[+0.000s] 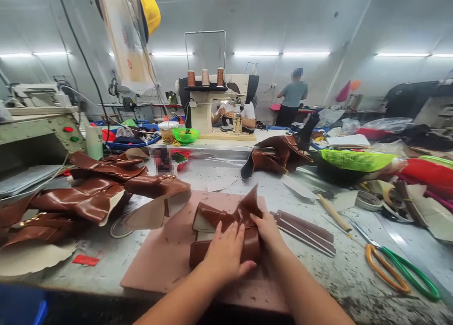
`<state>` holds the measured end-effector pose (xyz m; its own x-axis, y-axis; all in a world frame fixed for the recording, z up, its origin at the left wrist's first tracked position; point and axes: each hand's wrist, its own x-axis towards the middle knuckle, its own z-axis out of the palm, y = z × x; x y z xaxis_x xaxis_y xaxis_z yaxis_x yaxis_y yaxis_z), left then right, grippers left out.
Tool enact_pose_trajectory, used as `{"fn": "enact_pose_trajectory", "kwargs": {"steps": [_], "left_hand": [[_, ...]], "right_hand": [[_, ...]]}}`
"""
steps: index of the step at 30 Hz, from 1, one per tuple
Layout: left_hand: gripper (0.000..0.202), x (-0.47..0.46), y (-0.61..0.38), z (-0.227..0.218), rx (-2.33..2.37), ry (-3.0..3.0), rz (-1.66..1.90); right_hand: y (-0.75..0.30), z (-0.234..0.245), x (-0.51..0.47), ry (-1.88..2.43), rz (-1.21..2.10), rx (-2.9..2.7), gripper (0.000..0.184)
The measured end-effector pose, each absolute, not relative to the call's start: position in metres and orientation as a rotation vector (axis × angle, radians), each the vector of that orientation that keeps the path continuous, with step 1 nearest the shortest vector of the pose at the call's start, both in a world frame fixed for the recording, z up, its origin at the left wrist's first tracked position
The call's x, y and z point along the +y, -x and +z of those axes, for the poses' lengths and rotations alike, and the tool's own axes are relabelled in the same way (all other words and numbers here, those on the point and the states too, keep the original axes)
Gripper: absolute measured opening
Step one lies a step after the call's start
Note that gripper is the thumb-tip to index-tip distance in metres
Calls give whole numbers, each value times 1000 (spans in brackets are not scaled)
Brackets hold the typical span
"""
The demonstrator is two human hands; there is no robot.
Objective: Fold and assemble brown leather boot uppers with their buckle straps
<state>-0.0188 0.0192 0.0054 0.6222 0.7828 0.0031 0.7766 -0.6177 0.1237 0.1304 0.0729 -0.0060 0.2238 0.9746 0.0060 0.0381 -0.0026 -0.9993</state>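
1. The brown leather piece lies folded on the pink board at the worktop's near edge, with one flap standing up.
2. The left hand lies flat on it, grip wide, seemingly pinning the fold.
3. The right hand meets the flap's base; whether its grip pinches cannot be told.
4. Leather strips and scissors lie rightward, probably kept within reach.
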Motion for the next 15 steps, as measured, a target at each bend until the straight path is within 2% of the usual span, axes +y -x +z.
{"fn": "enact_pose_trajectory", "kwargs": {"steps": [6,11,15], "left_hand": [[75,20,24,-5,1274,-2864,212],[71,12,18,-7,1342,-3096,495],[57,3,12,3,1455,-3090,858]], "right_hand": [[-186,-15,67,1597,750,-1236,51],[-235,-28,53,1880,420,-1356,25],[-238,-28,50,1949,343,-1438,22]]}}
